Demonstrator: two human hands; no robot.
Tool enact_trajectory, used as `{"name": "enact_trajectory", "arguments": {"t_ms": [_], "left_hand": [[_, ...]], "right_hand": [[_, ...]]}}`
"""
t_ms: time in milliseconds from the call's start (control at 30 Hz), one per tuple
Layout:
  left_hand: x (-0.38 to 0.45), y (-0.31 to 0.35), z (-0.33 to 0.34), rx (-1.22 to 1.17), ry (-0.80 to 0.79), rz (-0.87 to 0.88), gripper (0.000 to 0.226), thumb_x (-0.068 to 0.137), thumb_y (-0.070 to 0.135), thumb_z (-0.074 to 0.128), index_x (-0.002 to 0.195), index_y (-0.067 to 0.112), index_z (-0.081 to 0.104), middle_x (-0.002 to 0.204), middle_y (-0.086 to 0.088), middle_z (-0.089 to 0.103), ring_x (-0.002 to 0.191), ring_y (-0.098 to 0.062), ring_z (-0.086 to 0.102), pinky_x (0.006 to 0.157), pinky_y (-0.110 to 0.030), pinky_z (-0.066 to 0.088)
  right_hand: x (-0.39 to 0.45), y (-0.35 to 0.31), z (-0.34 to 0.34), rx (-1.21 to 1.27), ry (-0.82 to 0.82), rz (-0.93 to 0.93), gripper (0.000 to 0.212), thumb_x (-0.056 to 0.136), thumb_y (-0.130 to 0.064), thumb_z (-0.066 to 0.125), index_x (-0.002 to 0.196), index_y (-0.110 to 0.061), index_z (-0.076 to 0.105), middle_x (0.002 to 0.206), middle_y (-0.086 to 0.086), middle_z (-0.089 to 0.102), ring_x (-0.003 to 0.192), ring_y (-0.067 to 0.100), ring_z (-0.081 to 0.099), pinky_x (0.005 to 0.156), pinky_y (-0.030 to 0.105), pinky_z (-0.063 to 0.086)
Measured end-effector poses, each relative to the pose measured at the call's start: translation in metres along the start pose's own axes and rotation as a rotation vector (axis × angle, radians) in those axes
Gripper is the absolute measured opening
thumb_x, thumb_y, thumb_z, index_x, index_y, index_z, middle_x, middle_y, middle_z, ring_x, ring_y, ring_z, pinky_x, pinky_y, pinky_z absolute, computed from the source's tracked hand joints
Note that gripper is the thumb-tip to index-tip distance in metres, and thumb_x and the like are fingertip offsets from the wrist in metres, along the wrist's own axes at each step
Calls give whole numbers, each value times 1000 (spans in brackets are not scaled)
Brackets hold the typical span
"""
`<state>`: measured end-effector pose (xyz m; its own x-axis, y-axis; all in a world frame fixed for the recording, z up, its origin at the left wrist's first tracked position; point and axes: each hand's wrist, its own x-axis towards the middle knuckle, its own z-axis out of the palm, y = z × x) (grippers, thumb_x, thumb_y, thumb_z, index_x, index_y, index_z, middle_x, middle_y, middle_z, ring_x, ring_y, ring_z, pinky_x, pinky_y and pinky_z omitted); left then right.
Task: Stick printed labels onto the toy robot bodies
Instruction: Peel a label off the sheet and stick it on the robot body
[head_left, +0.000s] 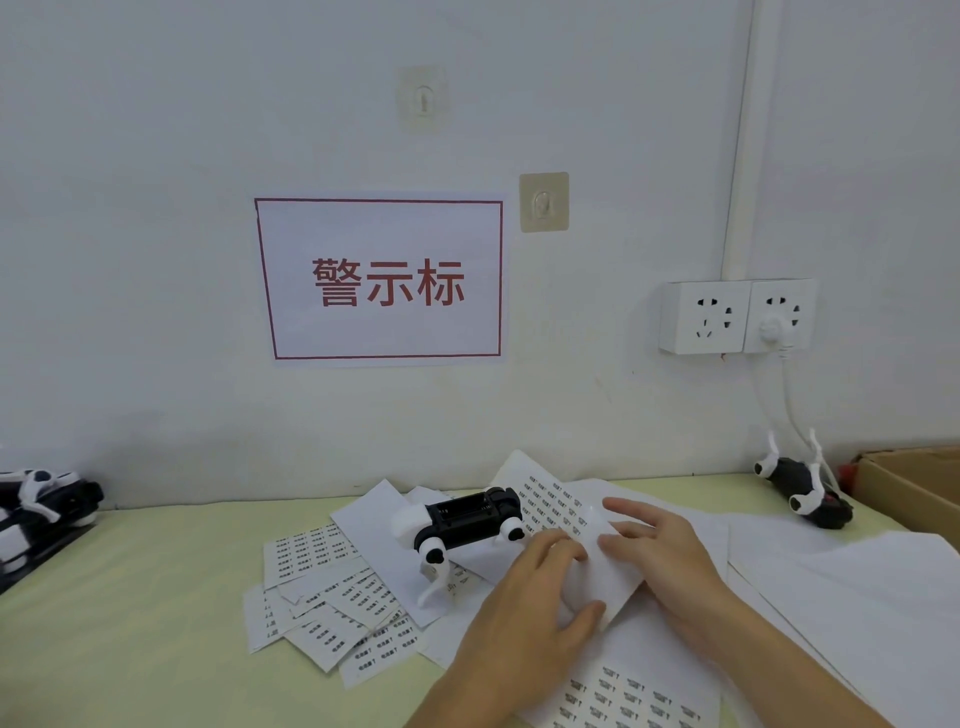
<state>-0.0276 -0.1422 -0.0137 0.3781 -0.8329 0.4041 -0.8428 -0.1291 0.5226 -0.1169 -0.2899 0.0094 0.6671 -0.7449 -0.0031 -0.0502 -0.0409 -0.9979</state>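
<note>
Both hands at work on a label sheet (597, 571) lifted slightly off the desk (130, 597), just right of the toy robot body (462, 519) lying belly-up among loose sheets. Left hand (524, 613) curled round the sheet's near edge, thumb under the lower corner and fingers over the top; right hand (660, 551) laid on the sheet from the right, fingers fairly straight and spread, apparently steadying or working at the surface, though whether a single label is pinched cannot be told. Probably the peeling step, with nothing stuck on this body yet as far as can be seen. To do it well: bend the backing sharply near one label so a corner lifts by itself, take that corner with a fingertip edge only, and keep the adhesive off the skin as much as possible. Peel slowly, low and flat, to avoid curling or tearing. Then bring the label across to the black underside facing up, line one edge with the moulded panel, lay that edge first and smooth outward to push air out. Worth steadying the body with the free hand, since on its back with legs splayed it looks likely to rock. More cut sheets (332, 597) lying to the left, another toy (805, 488) far right by a cardboard box (914, 488).
</note>
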Motion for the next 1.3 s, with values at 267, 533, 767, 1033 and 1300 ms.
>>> {"name": "enact_trajectory", "arguments": {"t_ms": [267,533,767,1033,1300], "left_hand": [[0,-1,1,23,5,40,36,98,41,51,132,34,43,150,33,22,134,10,30,103,-12,30],[-3,0,4,59,58,82,34,103,32,45,136,28,46,147,25,33,133,11,29,101,1,18],[9,7,0,-126,112,-75,24,100,34,51,124,31,56,119,19,57,111,-1,52,96,-29,49],[5,18,10,-198,341,-109,10,99,25,58,103,25,67,98,17,61,91,1,56,78,-17,49],[0,20,10,-81,393,-25,13,101,29,55,103,23,66,98,16,56,94,3,49,81,-10,39]], "right_hand": [[-3,0,-1,-46,-122,-23,21,91,-9,62,89,-18,80,92,9,78,90,30,74,90,48,56],[-7,6,1,-89,-79,-129,17,91,-15,67,78,-15,78,81,8,77,79,25,72,72,34,54],[-11,5,-1,-63,-153,-172,21,90,-13,68,69,-15,74,71,5,72,67,13,65,67,27,48],[-14,5,-1,-49,-206,-228,23,88,-10,71,66,-13,75,67,3,70,64,10,64,60,17,46],[-18,3,0,-28,-207,-246,23,87,-9,72,65,-12,79,62,2,71,61,7,64,59,15,45]]}}
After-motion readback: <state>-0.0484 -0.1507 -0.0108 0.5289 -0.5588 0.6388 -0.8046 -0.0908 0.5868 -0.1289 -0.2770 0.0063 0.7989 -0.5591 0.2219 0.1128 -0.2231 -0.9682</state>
